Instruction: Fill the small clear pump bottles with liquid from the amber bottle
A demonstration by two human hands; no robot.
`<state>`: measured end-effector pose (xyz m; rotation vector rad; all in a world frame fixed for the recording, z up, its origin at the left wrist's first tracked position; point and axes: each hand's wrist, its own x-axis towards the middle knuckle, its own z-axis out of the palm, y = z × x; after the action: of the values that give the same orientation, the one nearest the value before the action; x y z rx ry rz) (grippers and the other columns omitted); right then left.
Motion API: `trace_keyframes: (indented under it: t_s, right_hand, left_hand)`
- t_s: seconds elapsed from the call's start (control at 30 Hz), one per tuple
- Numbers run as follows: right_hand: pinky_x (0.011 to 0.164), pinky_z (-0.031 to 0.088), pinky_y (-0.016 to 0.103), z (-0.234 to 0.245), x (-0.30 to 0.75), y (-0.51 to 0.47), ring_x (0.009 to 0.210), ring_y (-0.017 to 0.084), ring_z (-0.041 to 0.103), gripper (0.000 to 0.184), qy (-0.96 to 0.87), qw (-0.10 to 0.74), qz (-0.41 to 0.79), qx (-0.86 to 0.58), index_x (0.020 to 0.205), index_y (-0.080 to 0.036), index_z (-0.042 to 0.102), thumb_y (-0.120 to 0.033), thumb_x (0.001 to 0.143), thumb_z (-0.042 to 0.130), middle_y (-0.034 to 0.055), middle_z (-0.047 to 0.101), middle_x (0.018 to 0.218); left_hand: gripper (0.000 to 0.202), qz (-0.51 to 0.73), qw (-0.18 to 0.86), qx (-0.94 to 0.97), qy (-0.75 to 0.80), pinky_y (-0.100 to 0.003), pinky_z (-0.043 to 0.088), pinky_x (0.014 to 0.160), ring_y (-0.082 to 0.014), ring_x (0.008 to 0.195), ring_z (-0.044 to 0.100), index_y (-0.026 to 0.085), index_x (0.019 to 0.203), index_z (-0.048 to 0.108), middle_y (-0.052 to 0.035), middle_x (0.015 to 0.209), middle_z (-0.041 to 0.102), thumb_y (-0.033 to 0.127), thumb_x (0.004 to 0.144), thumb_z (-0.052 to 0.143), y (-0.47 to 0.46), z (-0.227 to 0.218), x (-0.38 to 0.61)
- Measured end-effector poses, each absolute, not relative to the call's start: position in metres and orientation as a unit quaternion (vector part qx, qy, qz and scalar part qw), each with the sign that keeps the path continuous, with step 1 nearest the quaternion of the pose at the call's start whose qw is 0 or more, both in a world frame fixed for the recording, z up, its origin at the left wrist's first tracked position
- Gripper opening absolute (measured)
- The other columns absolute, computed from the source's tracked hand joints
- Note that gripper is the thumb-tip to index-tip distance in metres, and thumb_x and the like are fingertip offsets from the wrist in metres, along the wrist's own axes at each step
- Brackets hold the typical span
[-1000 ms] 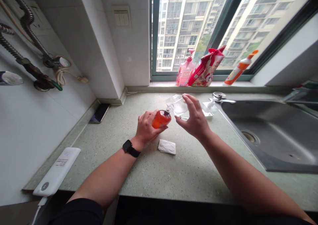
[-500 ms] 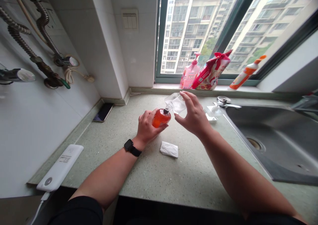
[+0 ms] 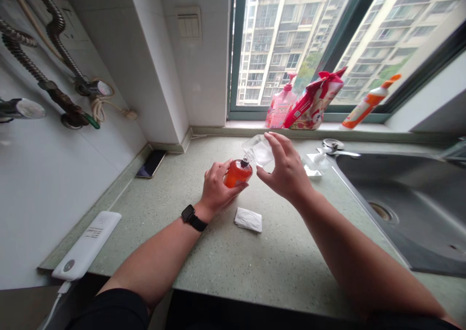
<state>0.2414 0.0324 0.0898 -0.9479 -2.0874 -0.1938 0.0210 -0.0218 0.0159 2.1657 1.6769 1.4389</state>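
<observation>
My left hand point(image 3: 217, 187), with a black watch point(image 3: 192, 217) on its wrist, is wrapped round a bottle of orange liquid point(image 3: 238, 173) standing on the counter. A clear bottle point(image 3: 259, 150) is tipped over it, its neck meeting the dark mouth of the orange one. Thumb and fingers of my right hand point(image 3: 286, 167) grip the clear bottle from the right. How much liquid the clear bottle holds is hard to see. A folded white tissue point(image 3: 248, 220) lies on the counter just in front of both bottles.
A clear pump top on white paper point(image 3: 315, 165) lies beside the steel sink point(image 3: 367, 213) at right. Left are a phone point(image 3: 151, 163) and a white power bank point(image 3: 87, 245). A pink pump bottle point(image 3: 280, 107), a red bag point(image 3: 315, 104) and an orange bottle point(image 3: 369, 104) line the windowsill.
The view has shifted slightly. Both hands keep their hold, and the clear bottle stays tilted against the orange one's mouth.
</observation>
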Motion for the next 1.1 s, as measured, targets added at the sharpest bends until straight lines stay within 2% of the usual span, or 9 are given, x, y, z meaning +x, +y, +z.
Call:
trace_keyframes:
  t_s: [0.7,1.1]
  right_hand:
    - [0.111,0.052,0.067,0.093,0.246,0.023,0.145,0.046,0.054,0.082,-0.832,0.376,-0.08,-0.4,0.164,-0.019,0.039,-0.027,0.087,0.067,0.0245,0.053,0.158]
    - [0.113,0.05,0.067,0.097,0.248,0.019,0.142,0.045,0.055,0.081,-0.833,0.372,-0.085,-0.4,0.163,-0.021,0.04,-0.028,0.087,0.067,0.0229,0.054,0.156]
  left_hand:
    - [0.079,0.457,0.045,0.72,0.52,-0.047,0.056,0.101,-0.0263,0.107,0.069,0.026,0.15,0.059,-0.0097,0.123,0.069,0.065,0.087,0.085,-0.02,0.013,0.021]
    - [0.081,0.448,0.036,0.731,0.513,-0.048,0.056,0.102,-0.0275,0.11,0.068,0.027,0.153,0.056,-0.0096,0.124,0.068,0.066,0.088,0.084,-0.02,0.012,0.02]
